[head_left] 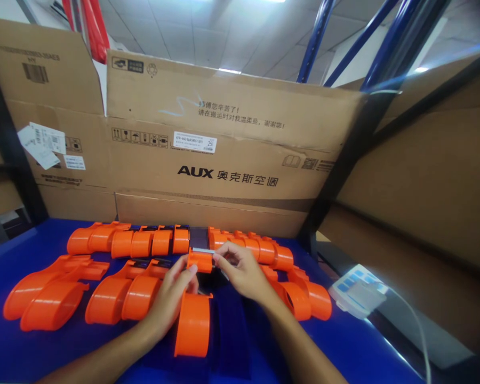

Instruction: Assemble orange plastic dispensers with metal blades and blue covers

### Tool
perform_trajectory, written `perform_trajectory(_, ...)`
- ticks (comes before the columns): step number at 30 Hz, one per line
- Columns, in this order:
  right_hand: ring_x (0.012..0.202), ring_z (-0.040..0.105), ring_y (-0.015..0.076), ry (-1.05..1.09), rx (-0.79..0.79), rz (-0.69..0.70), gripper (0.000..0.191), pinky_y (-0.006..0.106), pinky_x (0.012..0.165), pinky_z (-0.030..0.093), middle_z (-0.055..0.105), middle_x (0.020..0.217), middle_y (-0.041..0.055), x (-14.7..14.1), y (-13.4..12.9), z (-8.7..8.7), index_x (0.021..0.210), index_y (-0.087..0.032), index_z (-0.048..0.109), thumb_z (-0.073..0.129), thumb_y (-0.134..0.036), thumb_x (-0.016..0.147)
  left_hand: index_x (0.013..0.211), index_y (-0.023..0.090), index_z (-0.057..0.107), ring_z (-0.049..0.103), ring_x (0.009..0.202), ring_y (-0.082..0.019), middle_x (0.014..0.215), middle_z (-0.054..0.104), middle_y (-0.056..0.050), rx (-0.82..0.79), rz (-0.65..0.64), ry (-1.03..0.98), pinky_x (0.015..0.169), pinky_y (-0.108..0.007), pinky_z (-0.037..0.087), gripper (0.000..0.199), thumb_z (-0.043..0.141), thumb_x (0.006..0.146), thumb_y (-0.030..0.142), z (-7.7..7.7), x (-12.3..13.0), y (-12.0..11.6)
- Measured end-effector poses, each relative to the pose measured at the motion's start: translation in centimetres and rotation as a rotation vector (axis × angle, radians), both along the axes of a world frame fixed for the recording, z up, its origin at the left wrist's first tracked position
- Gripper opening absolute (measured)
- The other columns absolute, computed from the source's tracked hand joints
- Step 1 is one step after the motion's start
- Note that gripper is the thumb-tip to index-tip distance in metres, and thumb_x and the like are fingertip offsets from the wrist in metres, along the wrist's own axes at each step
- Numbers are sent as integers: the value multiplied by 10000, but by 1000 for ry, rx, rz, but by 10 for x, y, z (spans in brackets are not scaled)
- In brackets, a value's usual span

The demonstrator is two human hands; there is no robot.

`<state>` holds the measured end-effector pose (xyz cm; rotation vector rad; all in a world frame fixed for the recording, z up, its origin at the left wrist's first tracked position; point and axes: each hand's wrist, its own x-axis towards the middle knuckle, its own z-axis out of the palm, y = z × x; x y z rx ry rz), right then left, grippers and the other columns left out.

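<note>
My left hand (171, 290) is closed around an orange plastic tape dispenser (200, 263), thumb on its front. A toothed metal blade strip (202, 250) runs along the top edge of this piece. At the strip's right end, the thumb and fingers of my right hand (243, 271) are pinched together; exactly what lies between the fingertips is partly hidden. Just below my hands, a second orange tape dispenser (193, 326) shows its rounded body, close to my left wrist.
Rows of orange tape dispensers (54, 306) cover the blue table (116, 352) on both sides. Behind them stands a cardboard wall (152, 176). To the right are a white and light-blue plastic box (359, 292), a pale cable (418, 325) and a dark frame post (336, 176).
</note>
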<state>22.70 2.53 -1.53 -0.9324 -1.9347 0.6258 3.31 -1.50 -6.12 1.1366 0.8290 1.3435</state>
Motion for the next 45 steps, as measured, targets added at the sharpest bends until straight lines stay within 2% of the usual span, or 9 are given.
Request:
perform_trajectory(4, 665, 614, 167, -152, 181, -76, 223, 278, 643, 461, 694, 755, 27, -3, -6, 4, 845, -206, 646, 585, -341, 1011, 964, 209, 609, 485, 595, -130, 644, 567, 40, 7, 15, 66, 597, -224, 406, 363, 655, 893, 561, -2, -1, 2)
perform_trajectory(7, 691, 627, 176, -226, 305, -77, 184, 291, 676, 471, 706, 791, 41, -2, -9, 6, 881, -209, 646, 557, -283, 1024, 969, 212, 606, 488, 594, -132, 649, 573, 39, 8, 12, 58, 602, -230, 410, 370, 651, 893, 571, -2, -1, 2)
perform_trajectory(15, 741, 633, 215, -411, 528, -64, 198, 332, 708, 492, 715, 880, 94, 1, -10, 4, 1005, -183, 680, 484, -186, 1031, 834, 215, 552, 473, 567, -121, 612, 553, 47, -3, 26, 31, 590, -223, 398, 397, 649, 887, 596, 2, 1, -1)
perform_trajectory(21, 846, 675, 220, -371, 464, -107, 174, 336, 786, 505, 752, 972, 87, 6, -4, 7, 1029, -209, 708, 535, -213, 1016, 777, 206, 551, 464, 563, -117, 610, 553, 37, -17, 55, -20, 596, -221, 404, 417, 649, 882, 597, 3, -1, -2)
perform_trajectory(25, 865, 658, 229, -487, 353, -199, 143, 350, 794, 492, 748, 951, 79, 10, 0, 10, 941, -207, 710, 573, -212, 981, 748, 202, 562, 479, 560, -117, 629, 576, 25, -33, 100, -57, 590, -222, 421, 420, 681, 852, 591, 8, -3, -3)
perform_trajectory(30, 884, 637, 230, -638, 225, -161, 91, 336, 789, 465, 728, 922, 70, 1, -7, 10, 901, -204, 727, 649, -248, 915, 737, 203, 554, 476, 551, -122, 611, 569, 24, -50, 112, -91, 567, -225, 411, 429, 696, 829, 598, 8, -3, -4)
perform_trajectory(38, 1000, 588, 280, -943, 240, -102, 193, 418, 948, 403, 702, 974, 121, -18, -13, 9, 888, -167, 763, 645, -318, 901, 808, 216, 542, 487, 577, -123, 661, 566, 41, -70, 39, -97, 602, -236, 423, 360, 698, 851, 538, 4, -2, -4)
perform_trajectory(41, 1007, 584, 293, -1013, 231, -116, 213, 426, 942, 396, 707, 1007, 145, -21, -12, 8, 903, -150, 767, 634, -317, 907, 817, 219, 540, 485, 569, -123, 652, 562, 47, -61, 18, -64, 599, -239, 416, 365, 703, 843, 545, 3, -2, -3)
perform_trajectory(45, 1039, 578, 306, -1032, 230, -108, 229, 418, 906, 400, 715, 1117, 163, -26, -10, 5, 1017, -147, 766, 647, -301, 895, 829, 219, 546, 474, 575, -125, 644, 555, 49, -35, 18, -53, 591, -234, 405, 361, 697, 846, 547, 4, 0, -5)
